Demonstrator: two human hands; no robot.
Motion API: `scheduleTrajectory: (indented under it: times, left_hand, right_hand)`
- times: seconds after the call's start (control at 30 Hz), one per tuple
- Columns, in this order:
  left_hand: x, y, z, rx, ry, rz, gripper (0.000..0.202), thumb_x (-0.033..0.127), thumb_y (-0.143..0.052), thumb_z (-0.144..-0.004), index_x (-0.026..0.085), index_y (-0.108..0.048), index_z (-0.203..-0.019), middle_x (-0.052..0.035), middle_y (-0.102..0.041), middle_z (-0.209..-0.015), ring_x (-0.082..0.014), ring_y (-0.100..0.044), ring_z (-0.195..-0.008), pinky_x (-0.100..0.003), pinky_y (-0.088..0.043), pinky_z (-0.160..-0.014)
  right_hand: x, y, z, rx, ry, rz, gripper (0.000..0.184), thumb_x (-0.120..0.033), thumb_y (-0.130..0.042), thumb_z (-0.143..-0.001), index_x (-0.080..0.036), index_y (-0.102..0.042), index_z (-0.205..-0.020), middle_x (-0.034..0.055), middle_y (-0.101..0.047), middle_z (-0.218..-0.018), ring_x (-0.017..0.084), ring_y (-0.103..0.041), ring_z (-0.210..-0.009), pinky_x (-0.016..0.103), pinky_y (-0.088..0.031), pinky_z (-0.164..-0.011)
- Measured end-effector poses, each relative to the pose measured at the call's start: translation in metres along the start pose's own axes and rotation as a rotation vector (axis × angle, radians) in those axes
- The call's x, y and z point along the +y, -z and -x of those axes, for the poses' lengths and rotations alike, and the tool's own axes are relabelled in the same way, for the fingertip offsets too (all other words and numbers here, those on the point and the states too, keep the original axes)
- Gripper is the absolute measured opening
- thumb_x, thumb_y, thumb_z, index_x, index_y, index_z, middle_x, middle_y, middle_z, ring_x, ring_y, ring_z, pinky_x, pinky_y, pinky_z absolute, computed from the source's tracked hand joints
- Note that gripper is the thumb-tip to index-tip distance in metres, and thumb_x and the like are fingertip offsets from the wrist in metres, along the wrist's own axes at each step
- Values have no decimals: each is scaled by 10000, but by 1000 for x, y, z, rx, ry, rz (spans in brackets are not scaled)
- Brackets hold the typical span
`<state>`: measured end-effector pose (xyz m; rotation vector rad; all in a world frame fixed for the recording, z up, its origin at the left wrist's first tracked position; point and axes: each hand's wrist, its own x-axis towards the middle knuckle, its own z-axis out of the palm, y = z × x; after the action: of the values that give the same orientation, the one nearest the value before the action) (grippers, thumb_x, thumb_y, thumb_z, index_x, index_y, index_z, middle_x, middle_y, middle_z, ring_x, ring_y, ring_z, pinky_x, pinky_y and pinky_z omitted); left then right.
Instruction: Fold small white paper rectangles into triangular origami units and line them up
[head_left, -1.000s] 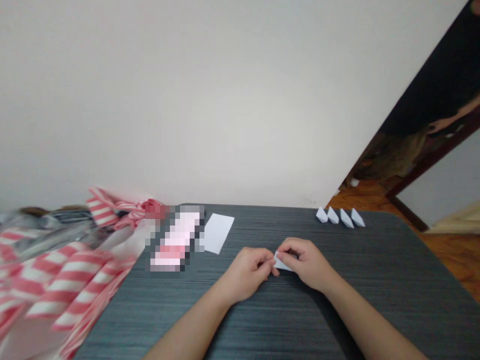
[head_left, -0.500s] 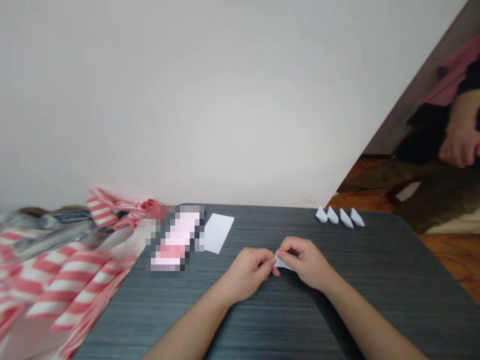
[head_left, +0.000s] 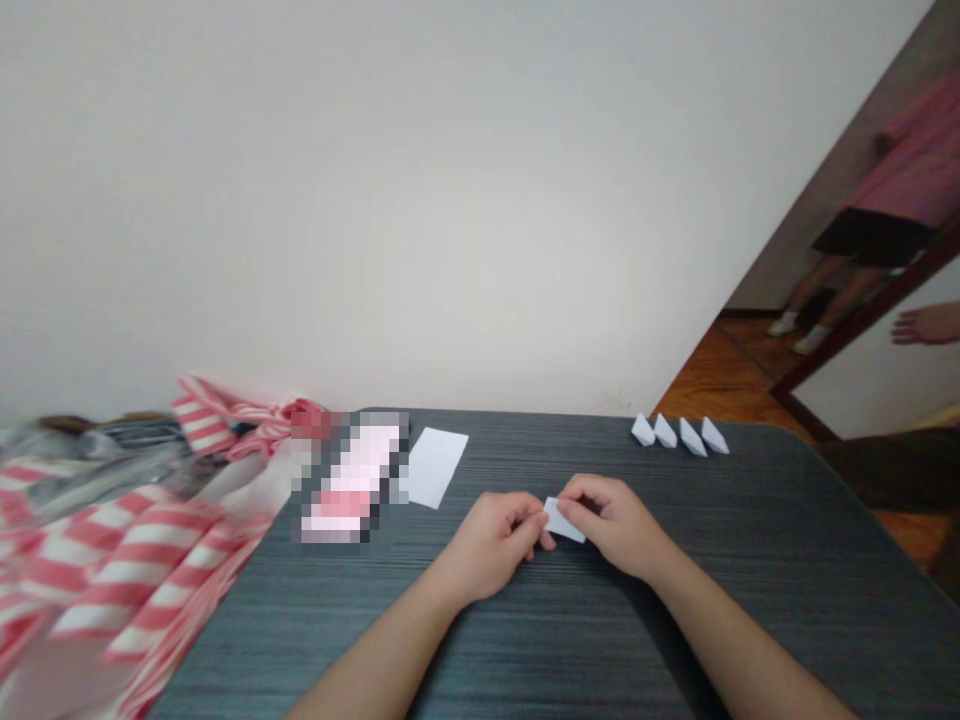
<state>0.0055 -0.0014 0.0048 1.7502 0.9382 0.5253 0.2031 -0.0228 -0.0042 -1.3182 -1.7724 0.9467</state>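
Reading the head view, I log a small folded white paper (head_left: pixel 564 520) grasped in the pinched fingers of both the left hand (head_left: pixel 491 545) and the right hand (head_left: pixel 611 530), over the dark wood-grain table (head_left: pixel 600 640). Four folded paper pieces (head_left: pixel 679 434) sit in a row near the far edge. A flat white paper slip (head_left: pixel 433 466) lies beyond the left hand, beside a pixelated pink object (head_left: pixel 352 480). Red-and-white striped fabric (head_left: pixel 127 560) occupies the left side.

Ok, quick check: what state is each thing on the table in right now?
small folded white paper: held up between both hands
left hand: curled, fingertips at paper
right hand: pinching paper
four folded paper shapes: in a row, far edge
flat white paper sheet: lying unfolded
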Motion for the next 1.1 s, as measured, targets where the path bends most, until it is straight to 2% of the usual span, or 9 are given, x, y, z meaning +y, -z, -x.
scheduleTrajectory:
  times: [0.23, 0.5, 1.1]
  left_hand:
    - [0, 0, 1, -4, 21, 21, 309, 323, -496, -913, 157, -683, -732, -2, -630, -591, -104, -539, -519, -190, -387, -522]
    - [-4, 0, -1, -2, 58, 169, 289, 357, -507, -918, 149, -612, -747, -54, -721, -747, -100, -542, -540, -199, -419, -529]
    - [-10, -2, -2, 3, 78, 220, 275, 374, -517, -915, 150, -581, -767, -54, -718, -731, -95, -531, -521, -197, -408, -502]
  right_hand:
    - [-1, 1, 0, 4, -24, 24, 214, -248, -578, -880, -171, -635, -689, 4, -629, -663, 147, -562, -633, 241, -411, -598]
    - [-1, 6, 1, 5, -58, -8, 218, -250, -562, -881, -174, -612, -683, -1, -605, -656, 149, -551, -640, 239, -423, -609]
    - [3, 5, 0, 33, -110, 18, 261, -273, -561, -880, -170, -575, -641, -19, -561, -600, 133, -505, -592, 234, -376, -570]
